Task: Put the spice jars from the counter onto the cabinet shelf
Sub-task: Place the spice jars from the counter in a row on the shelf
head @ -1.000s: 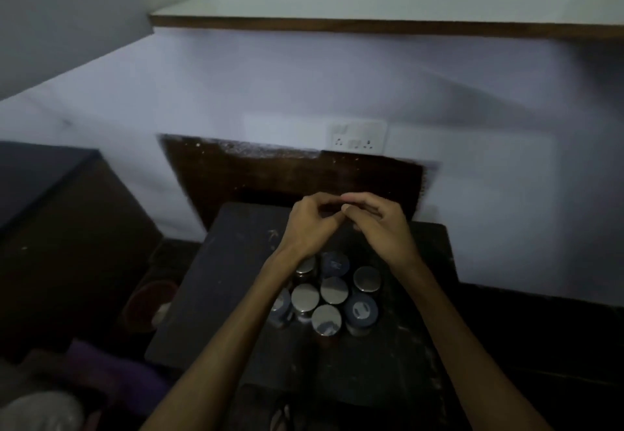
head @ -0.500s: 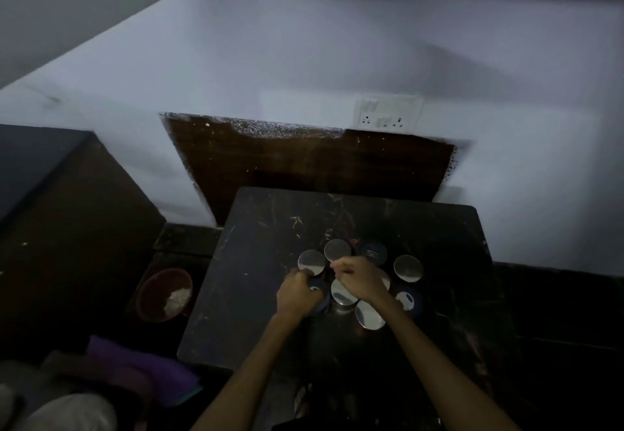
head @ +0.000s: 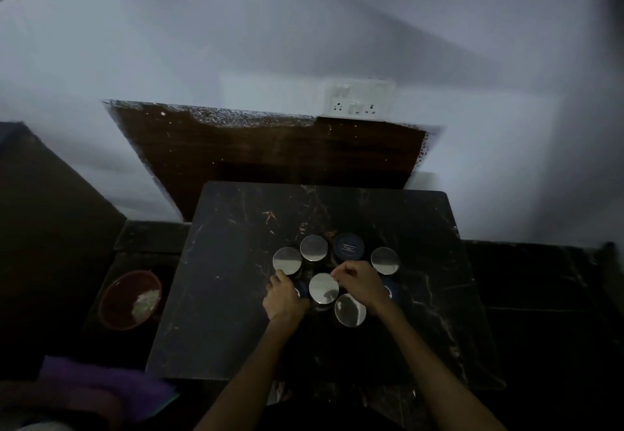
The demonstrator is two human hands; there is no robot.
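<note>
While both hands [head: 283,299] [head: 362,283] curl among them, grip unclear, the spice jars [head: 323,288] show round silver and blue lids.

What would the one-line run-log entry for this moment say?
stage: reaching | left hand: on blue-lidded jar at cluster's left | right hand: over round silver-lidded spice jars, grip unclear | dark marble counter: jars all standing

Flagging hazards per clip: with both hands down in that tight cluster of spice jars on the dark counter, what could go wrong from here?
1. The spice jars stand packed close together; lifting one from the middle could knock a neighbour over.
2. The left hand and right hand work side by side in the cluster and may get in each other's way.
3. Dim light and the dark counter make the dark-lidded jar easy to misjudge or bump.
</note>
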